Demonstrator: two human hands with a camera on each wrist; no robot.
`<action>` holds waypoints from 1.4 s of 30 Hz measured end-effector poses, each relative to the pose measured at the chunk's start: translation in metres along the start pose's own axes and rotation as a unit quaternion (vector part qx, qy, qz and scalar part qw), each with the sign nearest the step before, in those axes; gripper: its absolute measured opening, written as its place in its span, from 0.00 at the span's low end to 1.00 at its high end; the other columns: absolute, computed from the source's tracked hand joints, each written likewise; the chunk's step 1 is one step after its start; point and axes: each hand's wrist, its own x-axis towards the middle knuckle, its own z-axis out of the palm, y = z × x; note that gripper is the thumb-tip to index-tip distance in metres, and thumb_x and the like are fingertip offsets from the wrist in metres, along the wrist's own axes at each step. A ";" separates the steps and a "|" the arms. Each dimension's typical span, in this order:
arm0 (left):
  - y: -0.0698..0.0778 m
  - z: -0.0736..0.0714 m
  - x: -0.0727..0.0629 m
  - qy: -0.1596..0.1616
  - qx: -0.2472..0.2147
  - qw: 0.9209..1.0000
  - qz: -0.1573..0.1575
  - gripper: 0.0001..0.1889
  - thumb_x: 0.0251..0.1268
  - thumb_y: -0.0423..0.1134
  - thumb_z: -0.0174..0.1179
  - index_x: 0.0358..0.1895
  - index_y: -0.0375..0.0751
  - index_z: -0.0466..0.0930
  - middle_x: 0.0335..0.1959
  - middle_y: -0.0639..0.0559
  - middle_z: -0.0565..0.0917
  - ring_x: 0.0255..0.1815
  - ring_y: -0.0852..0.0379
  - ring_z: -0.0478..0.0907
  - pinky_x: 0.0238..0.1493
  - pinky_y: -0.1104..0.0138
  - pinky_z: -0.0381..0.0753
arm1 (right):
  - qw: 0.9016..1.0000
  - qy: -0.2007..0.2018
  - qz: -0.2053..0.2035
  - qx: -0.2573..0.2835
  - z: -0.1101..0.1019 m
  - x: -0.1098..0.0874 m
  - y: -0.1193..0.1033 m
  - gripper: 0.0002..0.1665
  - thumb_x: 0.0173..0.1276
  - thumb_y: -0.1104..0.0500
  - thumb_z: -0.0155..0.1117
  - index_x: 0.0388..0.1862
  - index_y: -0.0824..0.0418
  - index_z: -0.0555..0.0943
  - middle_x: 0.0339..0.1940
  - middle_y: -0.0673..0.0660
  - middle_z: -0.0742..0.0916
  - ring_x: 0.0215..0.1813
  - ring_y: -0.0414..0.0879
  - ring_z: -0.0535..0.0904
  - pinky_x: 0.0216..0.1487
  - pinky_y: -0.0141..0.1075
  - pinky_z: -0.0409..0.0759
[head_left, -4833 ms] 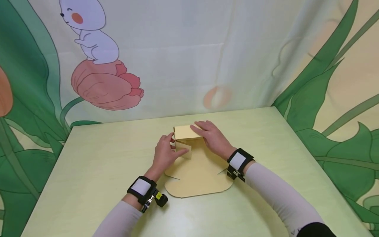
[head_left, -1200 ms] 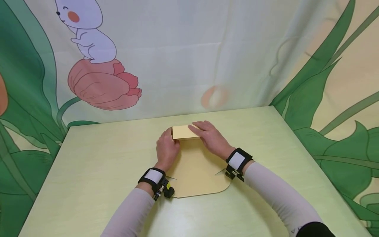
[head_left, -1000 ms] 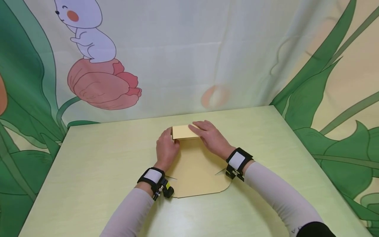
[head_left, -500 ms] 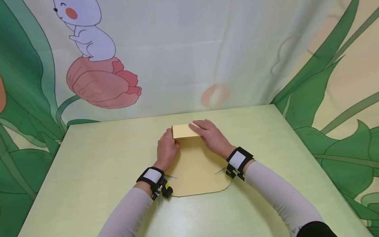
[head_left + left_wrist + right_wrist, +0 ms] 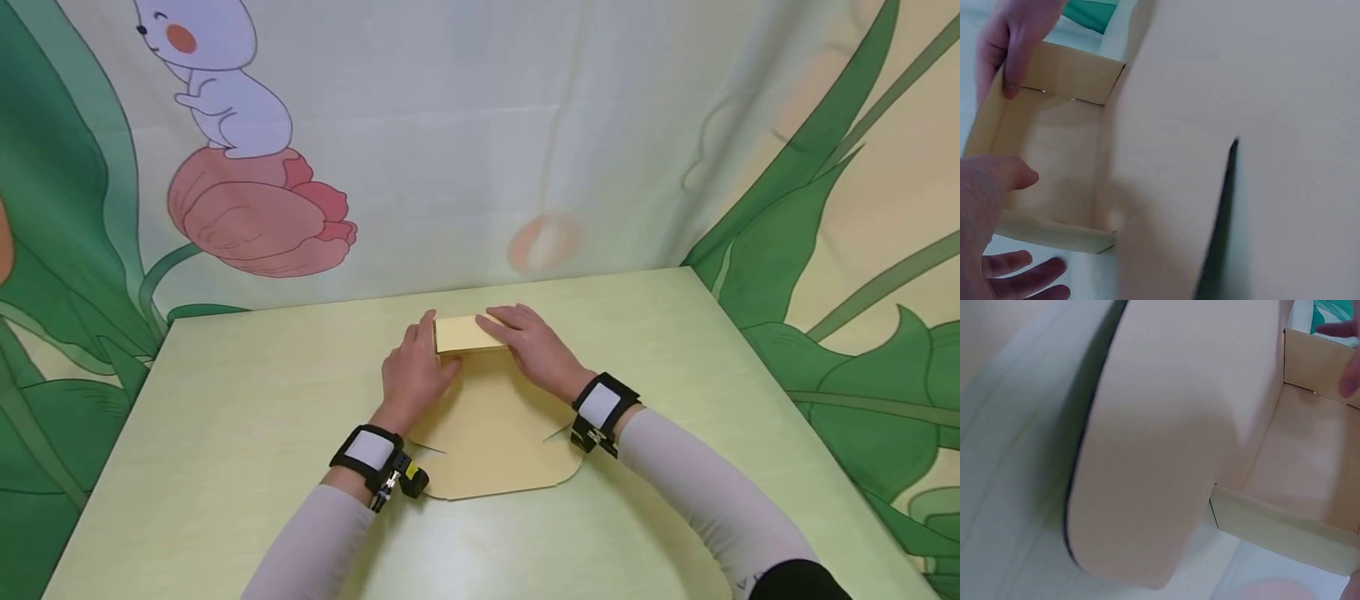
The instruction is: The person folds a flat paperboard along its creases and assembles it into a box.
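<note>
A tan cardboard box [image 5: 459,335], partly folded up, stands on edge with its hollow side toward the person. Its wide lid flap [image 5: 495,442], with rounded corners and a slit on each side, spreads toward the person. My right hand [image 5: 540,350] grips the box's right side, thumb inside the wall and fingers over the top. At the left side wall [image 5: 1054,232], my left hand [image 5: 412,375] has its thumb [image 5: 1021,174] over the hollow and its fingers [image 5: 1029,278] spread outside, apart from the wall. Both side walls stand folded up in the wrist views.
The pale wood-grain table [image 5: 247,417] lies under everything. Behind it hangs a printed curtain [image 5: 420,167] with a cartoon animal on a flower, reaching the table's back edge. A black wrist camera [image 5: 411,479] hangs close by the flap's left corner.
Earlier the left hand held a small loose flap at the box's left side; that flap has since gone inward. The left hand has just loosened and shifted slightly left. The right hand has stayed put.
</note>
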 end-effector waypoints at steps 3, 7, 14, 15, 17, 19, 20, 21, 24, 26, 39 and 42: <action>0.001 -0.014 0.001 -0.005 0.014 0.998 0.063 0.43 0.56 0.48 0.72 0.74 0.44 0.62 0.64 0.40 0.74 0.56 0.41 0.79 0.52 0.51 0.83 | 1.000 0.002 -0.002 -0.003 0.000 0.000 0.000 0.32 0.70 0.75 0.53 0.70 0.55 0.73 0.66 0.61 0.80 0.69 0.55 0.74 0.75 0.52 0.64; -0.001 -0.029 0.002 -0.036 0.005 0.988 0.149 0.35 0.58 0.43 0.71 0.71 0.46 0.70 0.72 0.44 0.68 0.70 0.44 0.69 0.69 0.54 0.73 | 1.000 0.004 -0.006 -0.010 0.001 0.000 0.001 0.32 0.70 0.74 0.53 0.70 0.54 0.73 0.67 0.61 0.79 0.70 0.55 0.73 0.76 0.52 0.64; -0.010 -0.035 0.002 -0.060 0.014 0.973 0.223 0.28 0.64 0.36 0.66 0.69 0.46 0.73 0.73 0.42 0.69 0.74 0.44 0.66 0.73 0.54 0.68 | 1.000 0.006 -0.006 -0.013 0.001 0.000 0.002 0.31 0.71 0.73 0.54 0.70 0.55 0.73 0.67 0.62 0.79 0.70 0.56 0.73 0.76 0.51 0.64; -0.011 -0.035 0.002 -0.061 0.012 0.972 0.225 0.28 0.65 0.36 0.65 0.69 0.46 0.73 0.73 0.42 0.69 0.74 0.44 0.67 0.72 0.54 0.69 | 1.000 0.003 -0.006 -0.014 0.001 -0.001 0.002 0.31 0.71 0.73 0.54 0.71 0.55 0.73 0.68 0.62 0.78 0.71 0.56 0.72 0.77 0.51 0.63; -0.013 -0.036 0.002 -0.063 0.006 0.972 0.227 0.28 0.65 0.36 0.65 0.69 0.46 0.73 0.73 0.42 0.70 0.73 0.43 0.68 0.71 0.54 0.70 | 1.000 0.000 -0.007 -0.020 0.002 -0.002 0.002 0.31 0.70 0.73 0.56 0.71 0.55 0.72 0.69 0.62 0.77 0.72 0.57 0.71 0.77 0.51 0.63; -0.014 -0.036 0.002 -0.068 0.001 0.972 0.223 0.27 0.66 0.36 0.64 0.69 0.47 0.73 0.73 0.43 0.69 0.73 0.44 0.68 0.72 0.54 0.70 | 1.000 0.001 -0.007 -0.024 0.001 -0.004 0.001 0.32 0.69 0.72 0.59 0.71 0.56 0.72 0.71 0.62 0.76 0.74 0.57 0.68 0.78 0.50 0.62; -0.015 -0.036 0.002 -0.071 -0.002 0.973 0.219 0.27 0.66 0.37 0.64 0.69 0.47 0.73 0.73 0.43 0.69 0.73 0.43 0.68 0.72 0.54 0.70 | 1.000 0.005 -0.005 -0.026 0.001 -0.005 0.000 0.32 0.69 0.71 0.60 0.71 0.57 0.72 0.71 0.62 0.75 0.75 0.58 0.68 0.78 0.51 0.61; -0.016 -0.036 0.001 -0.074 -0.005 0.974 0.214 0.27 0.67 0.37 0.63 0.69 0.47 0.73 0.73 0.43 0.69 0.72 0.43 0.68 0.72 0.54 0.70 | 1.000 0.008 -0.003 -0.028 0.001 -0.007 0.000 0.32 0.68 0.71 0.61 0.71 0.57 0.72 0.72 0.62 0.74 0.75 0.58 0.67 0.78 0.51 0.61; -0.020 -0.037 0.000 -0.077 -0.016 0.979 0.187 0.27 0.68 0.39 0.62 0.70 0.46 0.72 0.73 0.42 0.69 0.72 0.42 0.67 0.72 0.52 0.69 | 0.999 0.019 0.010 -0.030 -0.001 -0.012 0.000 0.33 0.67 0.69 0.64 0.71 0.58 0.72 0.74 0.62 0.72 0.76 0.57 0.65 0.77 0.50 0.62; -0.022 -0.040 0.000 -0.078 -0.027 0.983 0.167 0.27 0.69 0.41 0.62 0.70 0.46 0.72 0.72 0.41 0.69 0.71 0.41 0.67 0.71 0.51 0.70 | 0.999 0.020 0.020 -0.032 -0.002 -0.016 0.001 0.34 0.66 0.68 0.66 0.71 0.59 0.71 0.74 0.61 0.72 0.76 0.57 0.65 0.77 0.49 0.63; -0.035 -0.054 -0.010 -0.029 -0.035 0.997 0.067 0.28 0.72 0.51 0.58 0.70 0.41 0.71 0.66 0.36 0.72 0.66 0.38 0.70 0.67 0.49 0.72 | 0.993 -0.023 0.115 -0.024 -0.017 -0.027 -0.006 0.32 0.66 0.57 0.68 0.67 0.61 0.74 0.67 0.63 0.78 0.69 0.59 0.73 0.69 0.52 0.72; -0.041 -0.057 -0.014 0.006 -0.039 0.999 0.028 0.29 0.72 0.53 0.57 0.68 0.39 0.73 0.62 0.35 0.75 0.64 0.38 0.72 0.66 0.47 0.71 | 0.990 -0.020 0.139 -0.023 -0.021 -0.032 -0.006 0.25 0.65 0.57 0.69 0.60 0.63 0.80 0.63 0.64 0.82 0.66 0.60 0.75 0.67 0.52 0.74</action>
